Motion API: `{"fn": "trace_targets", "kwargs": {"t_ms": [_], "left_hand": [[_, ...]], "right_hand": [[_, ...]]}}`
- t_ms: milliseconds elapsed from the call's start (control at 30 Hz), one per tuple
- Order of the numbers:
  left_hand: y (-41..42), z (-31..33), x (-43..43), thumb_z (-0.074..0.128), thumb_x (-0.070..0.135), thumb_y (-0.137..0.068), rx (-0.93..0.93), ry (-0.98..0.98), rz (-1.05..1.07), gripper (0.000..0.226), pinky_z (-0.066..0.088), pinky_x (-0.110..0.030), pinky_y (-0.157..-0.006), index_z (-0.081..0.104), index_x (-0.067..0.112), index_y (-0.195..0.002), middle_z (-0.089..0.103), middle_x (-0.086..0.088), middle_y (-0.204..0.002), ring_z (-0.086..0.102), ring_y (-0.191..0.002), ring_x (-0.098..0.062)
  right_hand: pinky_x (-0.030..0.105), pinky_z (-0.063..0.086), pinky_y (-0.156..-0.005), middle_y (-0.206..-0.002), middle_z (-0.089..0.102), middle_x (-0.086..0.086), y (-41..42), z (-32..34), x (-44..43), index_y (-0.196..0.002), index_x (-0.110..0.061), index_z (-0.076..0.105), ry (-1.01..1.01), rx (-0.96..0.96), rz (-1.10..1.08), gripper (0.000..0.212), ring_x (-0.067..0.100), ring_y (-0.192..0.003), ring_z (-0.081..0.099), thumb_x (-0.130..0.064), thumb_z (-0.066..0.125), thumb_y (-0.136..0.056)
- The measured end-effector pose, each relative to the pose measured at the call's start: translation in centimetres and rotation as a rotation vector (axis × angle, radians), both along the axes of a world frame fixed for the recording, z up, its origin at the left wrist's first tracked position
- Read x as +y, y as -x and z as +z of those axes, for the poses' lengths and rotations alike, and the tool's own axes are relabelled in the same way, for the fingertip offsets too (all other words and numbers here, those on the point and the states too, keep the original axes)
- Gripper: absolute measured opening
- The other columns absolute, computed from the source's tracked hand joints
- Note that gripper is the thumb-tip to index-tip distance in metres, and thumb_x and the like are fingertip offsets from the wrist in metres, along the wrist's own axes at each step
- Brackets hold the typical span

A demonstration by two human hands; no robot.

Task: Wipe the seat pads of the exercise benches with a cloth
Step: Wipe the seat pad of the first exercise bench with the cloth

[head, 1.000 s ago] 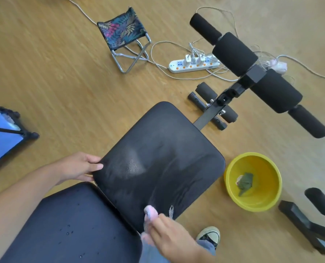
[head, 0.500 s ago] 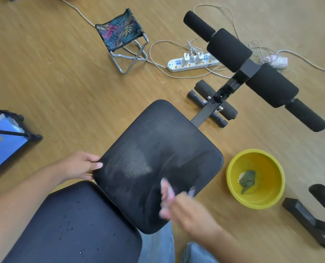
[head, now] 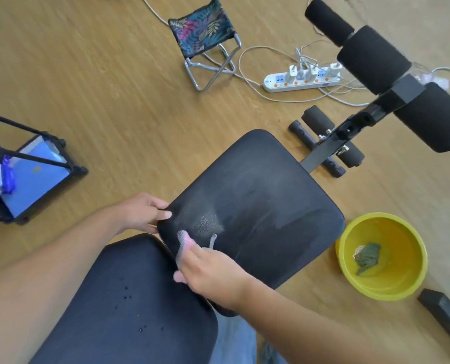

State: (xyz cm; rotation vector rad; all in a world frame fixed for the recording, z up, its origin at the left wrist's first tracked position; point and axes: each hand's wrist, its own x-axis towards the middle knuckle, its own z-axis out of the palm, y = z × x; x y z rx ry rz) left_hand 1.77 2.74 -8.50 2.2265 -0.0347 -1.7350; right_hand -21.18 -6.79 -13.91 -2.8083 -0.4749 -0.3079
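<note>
A black seat pad [head: 260, 203] of an exercise bench fills the middle, with a patch of droplets and wet streaks on it. My left hand [head: 142, 215] grips its left edge. My right hand [head: 213, 274] presses a pale pink-white cloth [head: 183, 241] onto the pad's near-left part, just below the droplet patch. A second black pad [head: 129, 308], the backrest, lies below left with a few water drops on it.
A yellow basin [head: 412, 274] holding a green rag [head: 368, 257] stands on the wooden floor right of the pad. The bench's foam rollers [head: 376, 59] rise at upper right. A power strip [head: 302, 81] with cables, a small folding stool [head: 202, 30] and a black stand [head: 27, 177] lie around.
My right hand swept the cloth from the pad's near edge across to its left side, close to my left hand. The left hand kept its grip on the edge.
</note>
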Motion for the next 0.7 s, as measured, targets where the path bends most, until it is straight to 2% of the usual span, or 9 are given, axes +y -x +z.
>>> {"fn": "trace_targets", "kwargs": {"t_ms": [100, 167, 267, 333, 400, 467, 533, 633, 700], "left_hand": [[0.3, 0.4, -0.1, 0.053, 0.008, -0.094, 0.01, 0.03, -0.038, 0.028, 0.057, -0.04, -0.098, 0.08, 0.014, -0.095, 0.079, -0.009, -0.106, 0.071, -0.109, -0.025], [0.4, 0.4, -0.3, 0.054, 0.008, -0.095, -0.001, 0.028, -0.02, 0.027, 0.059, -0.038, -0.094, 0.077, 0.02, -0.089, 0.079, -0.007, -0.098, 0.074, -0.1, -0.024], [0.4, 0.6, -0.7, 0.056, 0.013, -0.098, -0.012, 0.008, 0.013, 0.026, 0.059, -0.021, -0.074, 0.072, 0.033, -0.092, 0.078, 0.004, -0.1, 0.071, -0.094, -0.008], [0.5, 0.6, -0.6, 0.056, 0.016, -0.098, -0.004, 0.002, -0.005, 0.024, 0.057, -0.021, -0.079, 0.076, 0.029, -0.102, 0.079, 0.005, -0.105, 0.07, -0.103, -0.008], [0.5, 0.7, -0.4, 0.056, 0.018, -0.098, -0.023, 0.0, -0.016, 0.024, 0.056, -0.026, -0.085, 0.078, 0.026, -0.105, 0.08, 0.005, -0.105, 0.07, -0.106, -0.011], [0.6, 0.5, -0.4, 0.055, 0.018, -0.099, -0.043, -0.002, -0.023, 0.025, 0.057, -0.027, -0.086, 0.079, 0.024, -0.102, 0.08, 0.005, -0.102, 0.071, -0.104, -0.011], [0.6, 0.5, -0.6, 0.056, 0.018, -0.098, -0.052, -0.017, -0.011, 0.025, 0.057, -0.027, -0.086, 0.08, 0.024, -0.1, 0.08, 0.005, -0.101, 0.072, -0.102, -0.01], [0.7, 0.5, -0.5, 0.056, 0.018, -0.098, -0.051, -0.03, -0.012, 0.027, 0.057, -0.028, -0.086, 0.081, 0.028, -0.095, 0.081, 0.009, -0.095, 0.072, -0.099, -0.008], [0.9, 0.6, -0.6, 0.055, 0.017, -0.099, -0.048, -0.026, -0.013, 0.027, 0.056, -0.026, -0.084, 0.08, 0.028, -0.097, 0.081, 0.01, -0.096, 0.071, -0.101, -0.008]], "right_hand": [[0.033, 0.05, -0.075, -0.092, 0.069, 0.016, -5.0, 0.6, 2.2, -0.091, -0.012, 0.078, -0.093, 0.228, 0.02, 0.016, 0.032, -0.086, 0.063, -0.028, 0.08, -0.094], [0.032, 0.051, -0.077, -0.114, 0.069, 0.023, -4.4, 0.7, 2.9, -0.099, -0.013, 0.08, -0.096, 0.253, 0.012, 0.019, 0.031, -0.095, 0.062, -0.031, 0.073, -0.098], [0.029, 0.052, -0.086, -0.143, 0.045, 0.028, 2.1, 1.3, 0.8, -0.11, -0.009, 0.081, -0.137, 0.299, 0.094, 0.034, 0.025, -0.103, 0.057, -0.029, 0.053, -0.108], [0.025, 0.049, -0.082, -0.138, 0.041, 0.011, 5.7, 2.0, -2.1, -0.127, -0.01, 0.074, -0.162, 0.315, 0.165, 0.04, 0.015, -0.084, 0.058, -0.029, 0.046, -0.105], [0.028, 0.047, -0.068, -0.113, 0.049, 0.002, 5.3, 2.4, -6.8, -0.14, -0.006, 0.062, -0.213, 0.278, 0.119, 0.043, 0.017, -0.071, 0.049, -0.025, 0.045, -0.105], [0.036, 0.045, -0.059, -0.088, 0.05, 0.004, 2.5, 2.1, -11.7, -0.132, -0.001, 0.063, -0.193, 0.158, -0.079, 0.03, 0.021, -0.069, 0.039, -0.016, 0.052, -0.108], [0.036, 0.042, -0.055, -0.079, 0.043, 0.003, -0.5, 2.4, -15.2, -0.127, -0.005, 0.066, -0.18, 0.122, -0.41, 0.03, 0.02, -0.069, 0.035, -0.002, 0.065, -0.097], [0.039, 0.046, -0.048, -0.08, 0.046, 0.006, -0.9, 3.1, -14.7, -0.097, -0.017, 0.069, -0.294, 0.17, -0.89, 0.048, 0.024, -0.071, 0.042, 0.02, 0.08, -0.067], [0.041, 0.05, -0.054, -0.095, 0.058, 0.014, 2.0, 3.2, -11.9, -0.105, -0.012, 0.063, -0.332, 0.199, -1.025, 0.047, 0.026, -0.071, 0.046, 0.023, 0.072, -0.074]]}}
